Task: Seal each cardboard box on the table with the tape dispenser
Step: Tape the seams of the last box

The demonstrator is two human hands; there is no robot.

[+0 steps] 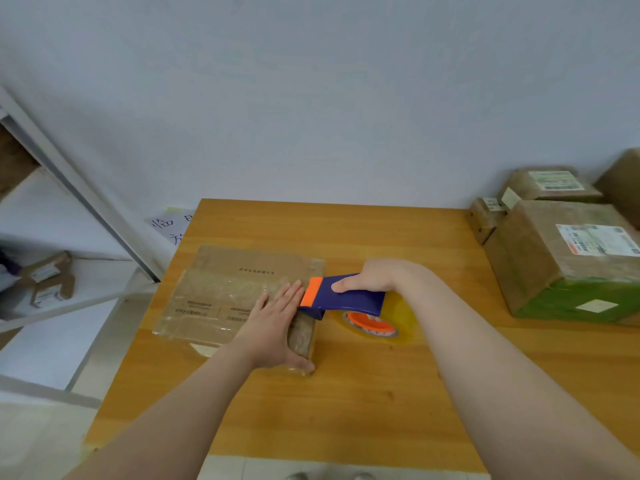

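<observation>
A flat cardboard box [228, 292] lies on the left part of the wooden table [346, 393], with clear tape across its top. My left hand [277, 323] presses flat on the box's right end, fingers straight and thumb at the box's near corner. My right hand [374, 277] grips the blue and orange tape dispenser [346, 296], whose orange front edge touches the box's right edge beside my left fingertips. The roll of clear yellowish tape [377, 325] with an orange core hangs under the dispenser, just right of the box.
A large cardboard box [561, 258] with a shipping label and green band stands at the table's right side, with smaller boxes [550, 183] behind it. A metal shelf [69, 209] with small parcels stands left of the table. The wall rises right behind the table.
</observation>
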